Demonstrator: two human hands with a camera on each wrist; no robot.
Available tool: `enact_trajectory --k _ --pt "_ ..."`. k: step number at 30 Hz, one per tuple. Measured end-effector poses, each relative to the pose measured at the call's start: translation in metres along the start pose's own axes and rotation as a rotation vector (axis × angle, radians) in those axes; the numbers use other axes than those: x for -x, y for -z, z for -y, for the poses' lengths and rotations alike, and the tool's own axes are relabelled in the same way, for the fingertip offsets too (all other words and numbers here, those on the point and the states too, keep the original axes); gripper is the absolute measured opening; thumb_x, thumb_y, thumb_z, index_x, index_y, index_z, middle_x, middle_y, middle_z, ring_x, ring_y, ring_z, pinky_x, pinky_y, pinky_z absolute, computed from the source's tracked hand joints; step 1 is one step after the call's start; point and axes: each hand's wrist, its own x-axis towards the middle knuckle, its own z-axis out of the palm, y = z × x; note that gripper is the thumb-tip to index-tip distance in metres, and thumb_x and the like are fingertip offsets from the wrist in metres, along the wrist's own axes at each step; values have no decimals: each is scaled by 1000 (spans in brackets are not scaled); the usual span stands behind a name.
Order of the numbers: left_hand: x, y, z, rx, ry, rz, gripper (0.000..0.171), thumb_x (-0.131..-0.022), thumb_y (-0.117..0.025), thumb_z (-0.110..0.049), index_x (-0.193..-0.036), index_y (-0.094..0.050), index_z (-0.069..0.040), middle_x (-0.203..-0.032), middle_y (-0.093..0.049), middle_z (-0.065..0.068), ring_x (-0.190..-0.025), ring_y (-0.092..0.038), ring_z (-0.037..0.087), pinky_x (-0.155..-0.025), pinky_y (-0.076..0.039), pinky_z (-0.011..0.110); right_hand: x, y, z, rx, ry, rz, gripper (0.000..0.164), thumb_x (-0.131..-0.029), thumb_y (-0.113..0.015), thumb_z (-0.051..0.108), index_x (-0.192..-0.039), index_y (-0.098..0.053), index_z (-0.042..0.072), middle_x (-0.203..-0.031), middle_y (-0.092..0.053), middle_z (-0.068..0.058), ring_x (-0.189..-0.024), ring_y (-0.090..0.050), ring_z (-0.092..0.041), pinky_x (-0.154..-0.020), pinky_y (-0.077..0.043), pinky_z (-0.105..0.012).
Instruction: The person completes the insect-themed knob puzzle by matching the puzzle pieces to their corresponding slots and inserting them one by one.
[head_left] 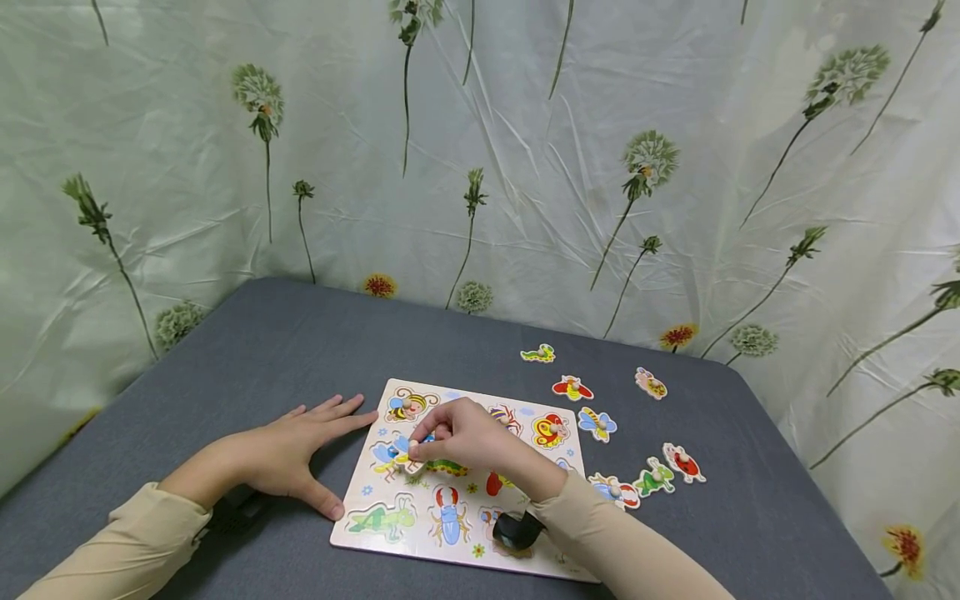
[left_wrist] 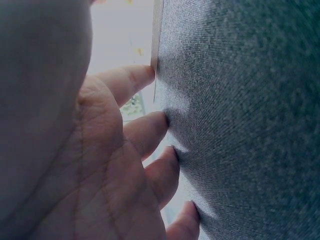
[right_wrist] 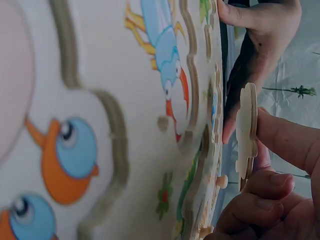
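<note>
My right hand (head_left: 468, 433) pinches a wooden peg puzzle piece (right_wrist: 246, 132) between thumb and fingers. In the right wrist view the piece stands nearly edge-on, raised off the puzzle board (head_left: 420, 554); its picture is mostly hidden. Below it, at the board's left side, lies a printed blue-and-yellow insect (head_left: 386, 454). My left hand (head_left: 288, 454) lies spread on the table, its thumb and index fingertip touching the board's left edge. A bee piece (head_left: 408, 406) and a butterfly piece (head_left: 551, 430) with knobs sit in the board.
Loose pieces lie right of and beyond the board: a caterpillar (head_left: 538, 354), a red-winged insect (head_left: 572, 388), a dragonfly (head_left: 597, 425), a grasshopper (head_left: 654, 477), a ladybird (head_left: 683, 463) and others. A flowered curtain (head_left: 525, 208) hangs behind the grey table (head_left: 300, 342).
</note>
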Motion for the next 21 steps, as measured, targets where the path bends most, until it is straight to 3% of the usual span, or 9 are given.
enact_trajectory --k 13,21 --pt "0 0 1 -2 -7 -5 123 -71 -92 -67 -170 -34 -23 -179 -20 21 -162 -16 57 -120 -12 86 -6 -7 2 42 19 -3 12 -92 -85 18 -99 -81 8 -56 -40 9 -51 -34 -6 -50 -29 -21" --pt "-1 -1 2 -12 -18 -9 122 -71 -91 -67 -170 -35 -22 -179 -21 21 -162 -17 58 -118 -14 87 -9 -13 4 58 -16 2 8 -93 -85 16 -96 -81 10 -54 -40 8 -47 -33 -7 -46 -28 -21"
